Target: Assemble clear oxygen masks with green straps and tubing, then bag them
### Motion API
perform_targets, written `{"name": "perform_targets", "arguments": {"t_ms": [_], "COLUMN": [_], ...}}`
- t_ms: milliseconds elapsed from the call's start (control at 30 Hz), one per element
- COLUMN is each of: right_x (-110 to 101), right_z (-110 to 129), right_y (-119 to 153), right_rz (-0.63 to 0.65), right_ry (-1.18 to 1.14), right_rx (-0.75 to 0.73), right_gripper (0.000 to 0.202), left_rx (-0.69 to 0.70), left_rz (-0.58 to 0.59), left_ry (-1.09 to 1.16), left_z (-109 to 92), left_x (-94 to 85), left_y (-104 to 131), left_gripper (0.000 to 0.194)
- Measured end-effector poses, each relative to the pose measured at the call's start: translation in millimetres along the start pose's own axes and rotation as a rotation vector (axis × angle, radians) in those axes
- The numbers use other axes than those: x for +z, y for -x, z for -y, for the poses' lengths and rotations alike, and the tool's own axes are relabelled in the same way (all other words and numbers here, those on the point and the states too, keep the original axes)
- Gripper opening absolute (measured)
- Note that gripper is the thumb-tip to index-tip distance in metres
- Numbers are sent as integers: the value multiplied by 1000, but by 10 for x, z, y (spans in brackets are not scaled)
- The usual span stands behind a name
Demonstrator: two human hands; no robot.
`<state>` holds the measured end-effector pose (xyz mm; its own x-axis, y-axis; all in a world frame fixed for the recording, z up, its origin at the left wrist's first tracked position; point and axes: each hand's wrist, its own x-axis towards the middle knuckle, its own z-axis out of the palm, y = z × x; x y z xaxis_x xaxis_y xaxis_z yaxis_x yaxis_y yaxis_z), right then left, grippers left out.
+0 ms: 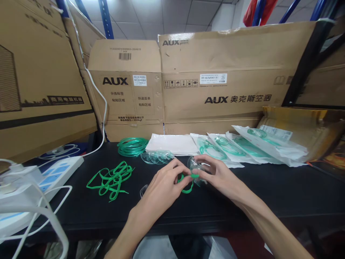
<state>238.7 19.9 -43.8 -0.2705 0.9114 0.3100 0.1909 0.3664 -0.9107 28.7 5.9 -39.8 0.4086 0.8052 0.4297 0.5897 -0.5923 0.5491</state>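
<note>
Over the middle of the black table, my left hand [171, 180] pinches a green elastic strap [188, 190], which hangs in a small loop below the fingers. My right hand [215, 172] is closed round a clear plastic mask [198, 180], and the strap meets the mask between the two hands. My fingers partly cover the join. Just behind my left hand lies a row of nested clear masks [157, 157]. To the left is a loose pile of green straps [114, 180], with a coil of green tubing [132, 146] behind it. A clear thin piece [143, 190] shows beside my left wrist.
White packets [223, 145] with green tubing inside lie at the back right, near a stack of white sheets [172, 144]. A white power strip [59, 172] with cables stands at the left. Cardboard boxes [229, 64] wall off the back of the table.
</note>
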Motion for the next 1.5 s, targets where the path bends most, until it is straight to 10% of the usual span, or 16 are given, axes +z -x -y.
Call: {"name": "perform_targets", "arguments": {"t_ms": [533, 967, 1500], "right_x": [-236, 5, -123], "right_z": [126, 119, 169], "right_y": [27, 35, 62], "right_rz": [-65, -49, 78], "right_ry": [97, 119, 202], "right_rx": [27, 83, 37], "right_gripper": [33, 51, 27], "left_rx": [-98, 7, -101], "left_rz": [58, -9, 8], "left_ry": [-163, -65, -90], "left_z": [1, -63, -70], "left_x": [-99, -45, -22], "left_y": [21, 15, 5], "left_gripper": [20, 9, 9]}}
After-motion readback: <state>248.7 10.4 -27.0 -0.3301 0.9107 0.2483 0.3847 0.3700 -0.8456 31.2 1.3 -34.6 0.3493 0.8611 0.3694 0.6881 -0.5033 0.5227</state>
